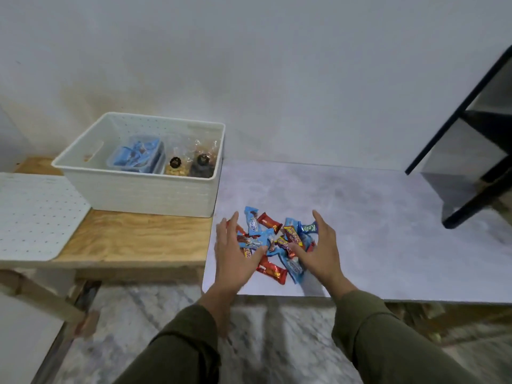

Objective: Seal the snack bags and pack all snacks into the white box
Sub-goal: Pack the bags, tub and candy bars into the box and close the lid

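Note:
A heap of small wrapped snacks (273,239), blue ones and red ones, lies near the front edge of the grey table (360,217). My left hand (232,253) rests on the heap's left side with fingers straight and spread. My right hand (322,248) lies against its right side, also with straight fingers, thumb over the wrappers. The white box (138,189) stands on the wooden table (133,239) to the left. Inside it are a clear tub of blue snacks (135,157) and two clear bags (191,162) with dark round labels.
A white perforated lid (33,214) lies on the wooden table left of the box. A black-framed shelf (471,151) stands at the far right of the grey table. A plain wall runs behind both tables. Marbled floor shows below.

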The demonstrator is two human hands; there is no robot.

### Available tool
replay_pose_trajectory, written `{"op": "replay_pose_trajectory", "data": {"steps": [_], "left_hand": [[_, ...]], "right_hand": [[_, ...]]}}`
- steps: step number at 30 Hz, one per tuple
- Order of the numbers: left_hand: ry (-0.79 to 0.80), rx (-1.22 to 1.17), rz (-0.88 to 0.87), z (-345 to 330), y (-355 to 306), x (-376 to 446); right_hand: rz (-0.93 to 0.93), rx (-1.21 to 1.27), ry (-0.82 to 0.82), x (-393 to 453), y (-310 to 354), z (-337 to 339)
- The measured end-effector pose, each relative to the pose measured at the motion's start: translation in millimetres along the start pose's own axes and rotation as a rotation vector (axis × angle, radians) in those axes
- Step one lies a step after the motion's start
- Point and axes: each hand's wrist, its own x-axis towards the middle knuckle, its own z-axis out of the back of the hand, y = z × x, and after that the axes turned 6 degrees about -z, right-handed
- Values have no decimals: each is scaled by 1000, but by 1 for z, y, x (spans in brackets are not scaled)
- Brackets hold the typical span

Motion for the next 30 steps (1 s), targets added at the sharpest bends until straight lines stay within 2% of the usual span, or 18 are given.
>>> {"op": "replay_pose_trajectory", "data": {"steps": [5,9,17,22,25,30], "left_hand": [[51,146,16,-36,30,-27],[96,276,10,-62,49,-23],[159,371,-169,-75,70,11],[270,438,-273,-72,77,36],[256,401,-266,-72,82,48],[244,447,-346,-75,80,59]], "right_hand": [[71,-64,-64,-27,-67,-21],[170,-39,-36,-23,-98,-37],[352,-201,-40,11,-100,-49],[369,-264,56,36,-100,-53],[400,-323,83,54,-102,-61],[432,-460,10,70,-102,-67]]}}
